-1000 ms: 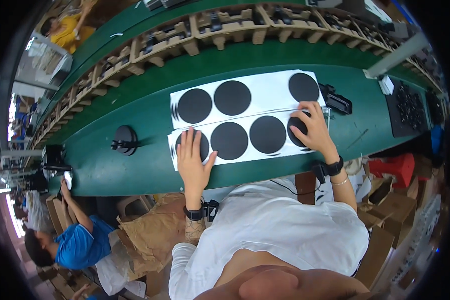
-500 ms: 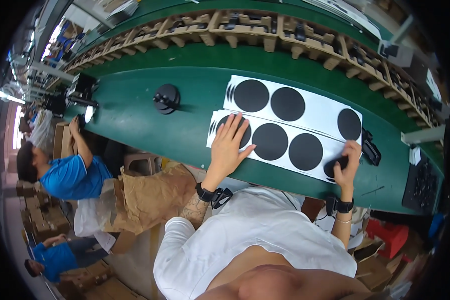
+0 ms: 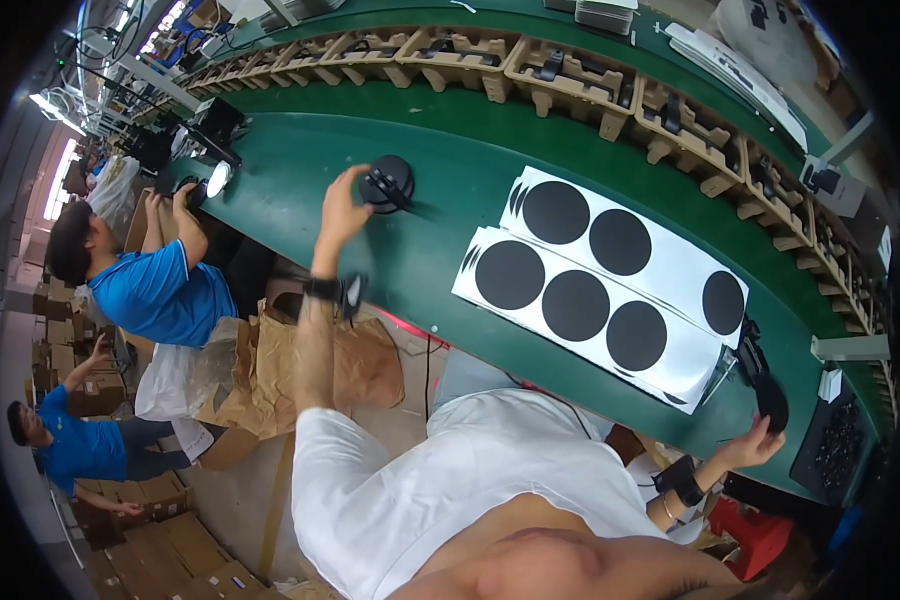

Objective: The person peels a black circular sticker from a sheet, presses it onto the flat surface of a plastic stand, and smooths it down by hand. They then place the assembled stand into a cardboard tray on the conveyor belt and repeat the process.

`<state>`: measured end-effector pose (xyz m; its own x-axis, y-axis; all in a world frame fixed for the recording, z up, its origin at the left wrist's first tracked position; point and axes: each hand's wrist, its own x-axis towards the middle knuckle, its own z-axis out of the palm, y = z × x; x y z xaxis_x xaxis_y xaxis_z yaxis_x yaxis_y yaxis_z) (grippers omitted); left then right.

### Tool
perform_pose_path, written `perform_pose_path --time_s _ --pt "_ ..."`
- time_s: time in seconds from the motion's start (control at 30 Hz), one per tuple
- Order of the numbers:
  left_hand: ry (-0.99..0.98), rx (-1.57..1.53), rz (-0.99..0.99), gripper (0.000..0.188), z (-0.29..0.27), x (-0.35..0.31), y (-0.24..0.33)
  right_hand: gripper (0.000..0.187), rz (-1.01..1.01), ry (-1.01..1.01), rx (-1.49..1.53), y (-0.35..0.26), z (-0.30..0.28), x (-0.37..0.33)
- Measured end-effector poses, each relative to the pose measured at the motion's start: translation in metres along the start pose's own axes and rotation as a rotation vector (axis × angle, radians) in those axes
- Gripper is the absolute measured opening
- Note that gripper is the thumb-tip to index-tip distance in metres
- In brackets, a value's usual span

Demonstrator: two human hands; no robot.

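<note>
My left hand [image 3: 342, 212] reaches over the green table to a black round base with a small clamp-like mount on top [image 3: 390, 190]. Its thumb and fingers are apart at the base's left edge, and I cannot tell whether they touch it. Down at the right, my right hand [image 3: 755, 446] pinches a black round sticker [image 3: 771, 403] by its lower edge. Two white backing sheets lie side by side between the hands. The far sheet [image 3: 675, 268] and the near sheet [image 3: 678, 376] each carry black round stickers.
A row of tan moulded trays [image 3: 580, 85] with black parts runs along the far side. Black parts [image 3: 753, 350] lie beside the sheets' right end, and a dark mat [image 3: 832, 450] holds small black pieces. At left, a co-worker in blue [image 3: 160, 295] works at the table.
My left hand has left the near sheet and moved left to the black base. My right hand has drawn the black sticker off the sheet's right end, toward the lower right.
</note>
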<state>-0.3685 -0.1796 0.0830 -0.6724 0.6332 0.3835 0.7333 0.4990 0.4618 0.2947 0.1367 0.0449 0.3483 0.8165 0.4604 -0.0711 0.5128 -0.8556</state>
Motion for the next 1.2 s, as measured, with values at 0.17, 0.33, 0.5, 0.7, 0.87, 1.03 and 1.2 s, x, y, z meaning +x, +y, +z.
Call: perform_pose_path --time_s 0.17,0.33,0.5,0.7,0.87,1.03,1.2 --pt "-0.633 -0.149 0.233 0.076 0.015 0.063 -0.045 0.01 -0.249 -0.294 -0.425 -0.023 0.089 -0.028" --pt "-0.599 -0.055 0.241 0.084 -0.001 0.057 -0.05 0.013 -0.34 -0.492 -0.275 -0.039 0.129 -0.061" --pt "0.099 -1.265 -0.12 0.076 -0.03 -0.016 -0.02 0.017 -0.145 -0.53 -0.003 -0.055 0.179 -0.084" --pt "-0.041 -2.117 0.037 0.076 -0.032 -0.094 0.161 0.016 0.561 -1.1 0.383 -0.093 0.258 -0.119" --pt "-0.117 -1.899 -0.278 0.08 -0.009 -0.088 0.231 0.012 0.84 -1.277 0.689 -0.121 0.29 -0.147" --pt "-0.292 -1.796 -0.145 0.085 0.006 -0.072 0.244 0.011 0.851 -1.224 0.654 -0.134 0.294 -0.148" --pt "-0.331 -1.687 -0.084 0.088 0.016 -0.065 0.247 0.015 0.845 -1.086 0.61 -0.138 0.293 -0.146"
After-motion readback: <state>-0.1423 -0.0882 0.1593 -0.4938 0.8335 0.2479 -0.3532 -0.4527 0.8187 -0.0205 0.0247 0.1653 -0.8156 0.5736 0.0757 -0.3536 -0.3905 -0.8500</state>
